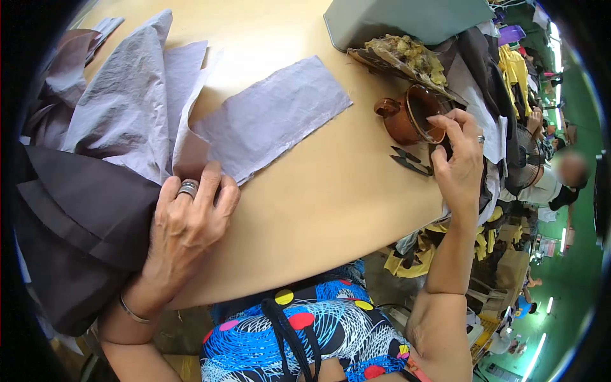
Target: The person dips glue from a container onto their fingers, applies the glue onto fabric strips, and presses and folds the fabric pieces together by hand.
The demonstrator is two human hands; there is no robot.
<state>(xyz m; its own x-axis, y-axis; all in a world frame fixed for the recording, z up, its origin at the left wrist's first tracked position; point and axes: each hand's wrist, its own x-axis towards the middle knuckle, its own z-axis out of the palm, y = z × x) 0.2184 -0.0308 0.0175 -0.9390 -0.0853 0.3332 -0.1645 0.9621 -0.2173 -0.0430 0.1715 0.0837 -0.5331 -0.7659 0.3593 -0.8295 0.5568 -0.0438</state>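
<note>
My left hand (191,213) has its fingers bent and pressed together on the lower edge of a grey cloth piece (273,118). The cloth lies on the table, its left part folded up. Dark brown fabric (89,216) is bunched beside and under my left wrist. My right hand (459,156) is at the mouth of a brown glass cup (401,124), which lies tipped toward it. The index fingertip reaches over the cup's rim, thumb apart from it, and nothing shows between them. Black thread snips (410,161) lie just below the cup, near my thumb.
More grey cloth (127,102) is heaped at the left. A grey-green box (401,22) stands at the back, with a tangle of yellowish scraps (407,57) before it. Dark and yellow garments (512,70) hang at the right edge near a fan (525,156). Other people are farther off.
</note>
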